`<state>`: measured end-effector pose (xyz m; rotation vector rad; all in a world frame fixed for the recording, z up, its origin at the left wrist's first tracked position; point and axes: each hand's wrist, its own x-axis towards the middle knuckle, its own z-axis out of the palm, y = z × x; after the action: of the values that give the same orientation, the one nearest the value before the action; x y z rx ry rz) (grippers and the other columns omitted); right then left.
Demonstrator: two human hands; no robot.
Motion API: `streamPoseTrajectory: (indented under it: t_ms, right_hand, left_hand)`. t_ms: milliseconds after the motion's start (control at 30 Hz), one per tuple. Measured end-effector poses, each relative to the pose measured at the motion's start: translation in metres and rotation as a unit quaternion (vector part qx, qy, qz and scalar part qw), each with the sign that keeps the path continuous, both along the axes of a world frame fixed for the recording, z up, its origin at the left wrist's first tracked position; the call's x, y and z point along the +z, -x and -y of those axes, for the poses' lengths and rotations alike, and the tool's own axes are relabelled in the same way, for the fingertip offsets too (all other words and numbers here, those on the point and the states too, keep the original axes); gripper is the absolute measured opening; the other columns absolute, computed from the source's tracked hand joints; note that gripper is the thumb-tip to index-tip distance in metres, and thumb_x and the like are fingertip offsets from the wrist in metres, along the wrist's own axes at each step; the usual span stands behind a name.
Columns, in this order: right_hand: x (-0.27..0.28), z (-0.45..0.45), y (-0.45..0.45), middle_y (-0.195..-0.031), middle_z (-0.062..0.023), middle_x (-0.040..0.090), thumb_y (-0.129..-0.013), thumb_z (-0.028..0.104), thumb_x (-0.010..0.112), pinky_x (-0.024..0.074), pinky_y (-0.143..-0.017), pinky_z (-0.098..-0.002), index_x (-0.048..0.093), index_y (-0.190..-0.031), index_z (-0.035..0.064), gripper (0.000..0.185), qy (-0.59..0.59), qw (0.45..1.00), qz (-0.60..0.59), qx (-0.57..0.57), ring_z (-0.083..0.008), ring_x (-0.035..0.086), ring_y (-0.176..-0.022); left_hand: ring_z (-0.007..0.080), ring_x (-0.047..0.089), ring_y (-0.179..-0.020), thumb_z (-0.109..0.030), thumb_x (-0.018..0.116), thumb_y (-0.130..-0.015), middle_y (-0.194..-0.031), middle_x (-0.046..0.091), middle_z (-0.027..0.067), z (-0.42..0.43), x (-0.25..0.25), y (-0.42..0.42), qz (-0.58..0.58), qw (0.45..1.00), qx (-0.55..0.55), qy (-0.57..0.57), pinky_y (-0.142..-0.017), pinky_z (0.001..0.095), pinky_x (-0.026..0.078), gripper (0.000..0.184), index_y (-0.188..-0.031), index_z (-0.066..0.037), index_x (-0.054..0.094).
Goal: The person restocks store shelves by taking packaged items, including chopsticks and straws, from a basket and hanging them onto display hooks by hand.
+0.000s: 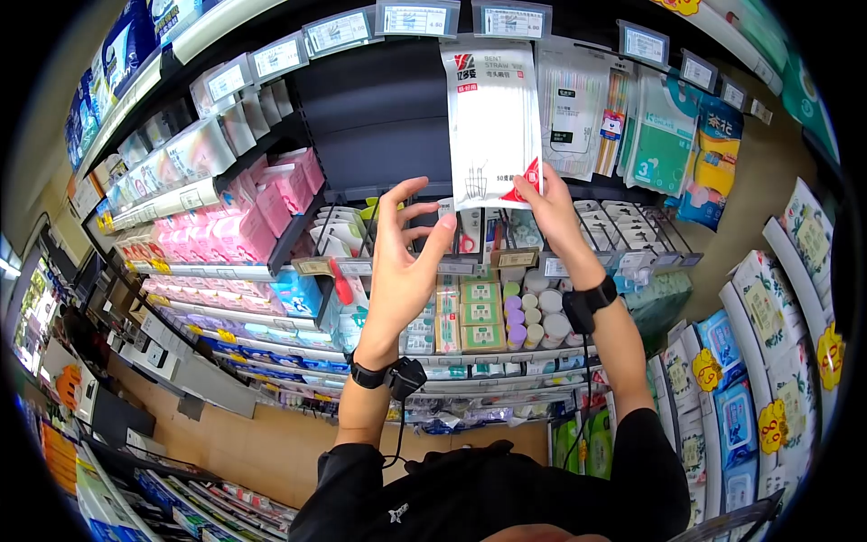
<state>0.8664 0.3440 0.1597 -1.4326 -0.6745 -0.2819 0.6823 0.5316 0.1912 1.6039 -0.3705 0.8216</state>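
A white pack of bent straws (492, 126) hangs upright from the rack below the price tags. My right hand (549, 203) is at the pack's lower right corner, with thumb and fingers closed on its red-marked edge. Left of the pack's lower edge, my left hand (406, 248) is raised with its fingers apart and holds nothing. Right beside the white pack hangs a clear pack of coloured straws (573, 108).
Green packs (664, 131) and a blue-yellow pack (709, 172) hang at the right. Below are hooks with small goods and a shelf of boxes (480, 313) and round tubs (553, 303). Pink packages (244, 235) fill the left shelves; wet-wipe packs (736, 425) stand at the lower right.
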Motion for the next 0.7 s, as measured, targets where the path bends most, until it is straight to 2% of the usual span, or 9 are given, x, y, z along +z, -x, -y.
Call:
streamPoseTrajectory:
  t_ms: [100,267,333,500,533,600,633,667,700]
  right_hand:
    - [0.002,-0.004,-0.024,-0.121,-0.0120,0.066,-0.099,0.014,0.063,0.0490,-0.095,-0.0294,0.052,-0.133,-0.0042,0.040,0.039,0.999,0.000,-0.015,-0.0138,0.064,-0.107]
    - [0.013,-0.012,-0.042,-0.122,-0.0128,0.066,-0.098,0.014,0.063,0.0482,-0.097,-0.0304,0.052,-0.133,-0.0047,0.041,0.052,0.998,-0.043,0.004,-0.0156,0.064,-0.108]
    - [0.007,-0.016,-0.055,-0.121,-0.0145,0.066,-0.097,0.016,0.063,0.0480,-0.094,-0.0324,0.054,-0.128,-0.0044,0.038,0.038,0.998,-0.049,0.026,-0.0188,0.063,-0.107]
    - [-0.005,-0.018,-0.077,-0.117,-0.0155,0.065,-0.094,0.018,0.066,0.0480,-0.094,-0.0341,0.054,-0.123,-0.0058,0.040,0.106,0.993,-0.042,0.000,-0.0212,0.063,-0.106]
    - [0.002,-0.018,-0.061,-0.117,-0.0155,0.065,-0.094,0.018,0.066,0.0480,-0.094,-0.0341,0.054,-0.123,-0.0058,0.040,0.107,0.993,-0.044,0.002,-0.0212,0.063,-0.106]
    - [0.015,-0.012,-0.032,-0.115,-0.0162,0.065,-0.093,0.021,0.067,0.0475,-0.094,-0.0343,0.052,-0.125,-0.0072,0.045,0.182,0.981,-0.070,0.004,-0.0215,0.063,-0.105]
    - [0.003,-0.010,-0.045,-0.131,-0.0251,0.059,-0.092,0.024,0.069,0.0447,-0.102,-0.0361,0.043,-0.137,-0.0102,0.062,0.212,0.974,-0.084,-0.013,-0.0282,0.059,-0.121]
    - [-0.002,-0.007,-0.044,-0.131,-0.0251,0.059,-0.092,0.024,0.069,0.0447,-0.102,-0.0361,0.043,-0.137,-0.0102,0.062,0.212,0.973,-0.086,-0.012,-0.0282,0.059,-0.121]
    - [-0.005,-0.005,-0.037,-0.139,-0.0293,0.051,-0.092,0.026,0.069,0.0421,-0.106,-0.0373,0.036,-0.143,-0.0108,0.071,0.229,0.968,-0.099,-0.032,-0.0320,0.052,-0.130]
  left_hand:
    - [0.0229,0.054,-0.120,-0.018,0.069,-0.095,-0.142,0.046,0.0160,-0.002,-0.002,0.008,-0.005,1.000,-0.003,0.005,-0.091,0.0344,0.052,0.054,-0.139,0.001,0.042]
    - [0.0221,0.055,-0.119,-0.019,0.069,-0.095,-0.142,0.047,0.0161,-0.009,-0.007,0.018,-0.005,1.000,0.003,-0.007,-0.091,0.0341,0.051,0.054,-0.138,0.001,0.043]
    - [0.0183,0.055,-0.121,-0.012,0.064,-0.098,-0.141,0.050,0.0119,-0.009,-0.008,0.025,-0.016,0.999,0.019,-0.023,-0.093,0.0294,0.051,0.049,-0.141,-0.001,0.043]
    - [0.0174,0.055,-0.119,-0.012,0.064,-0.098,-0.142,0.050,0.0118,-0.009,-0.015,0.038,-0.024,0.999,0.019,-0.012,-0.092,0.0285,0.050,0.049,-0.141,-0.001,0.044]
    - [0.0171,0.055,-0.119,-0.012,0.064,-0.098,-0.142,0.049,0.0117,-0.008,-0.016,0.041,-0.023,1.000,0.017,-0.009,-0.092,0.0284,0.050,0.049,-0.141,-0.001,0.044]
    - [0.0169,0.055,-0.119,-0.012,0.065,-0.098,-0.142,0.049,0.0116,-0.005,-0.019,0.047,-0.029,1.000,0.012,0.002,-0.092,0.0287,0.049,0.049,-0.141,-0.001,0.044]
    - [0.0167,0.055,-0.119,-0.012,0.065,-0.098,-0.143,0.049,0.0115,-0.003,-0.021,0.050,-0.033,0.999,0.005,0.011,-0.093,0.0289,0.049,0.049,-0.140,-0.001,0.044]
    - [0.0167,0.055,-0.119,-0.012,0.065,-0.098,-0.143,0.049,0.0115,-0.002,-0.024,0.052,-0.035,0.999,0.005,0.012,-0.093,0.0289,0.049,0.049,-0.140,-0.001,0.044]
    - [0.0183,0.056,-0.119,-0.015,0.067,-0.097,-0.141,0.050,0.0126,0.000,-0.028,0.053,-0.034,0.999,0.002,0.023,-0.093,0.0311,0.050,0.050,-0.140,-0.001,0.045]
